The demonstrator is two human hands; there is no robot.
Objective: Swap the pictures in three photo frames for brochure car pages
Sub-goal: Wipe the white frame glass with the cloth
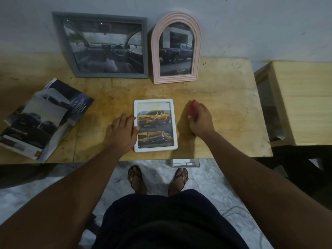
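Observation:
A white frame point(155, 101) lies flat on the wooden table point(224, 105), showing a yellow pickup page. My left hand point(122, 131) rests flat beside it, fingers touching its left edge. My right hand point(200, 119) grips a red object point(193, 109) to the right of the frame; what the object is, I cannot tell. A grey frame point(102, 75) with a car-interior page and a pink arched frame point(154, 51) with a dark pickup page lean on the wall at the back. The car brochure point(45, 119) lies open at the left.
A second wooden surface point(303, 101) stands to the right, across a gap. A small white tray point(186, 163) sits under the table's front edge. My feet in sandals are on the marbled floor below.

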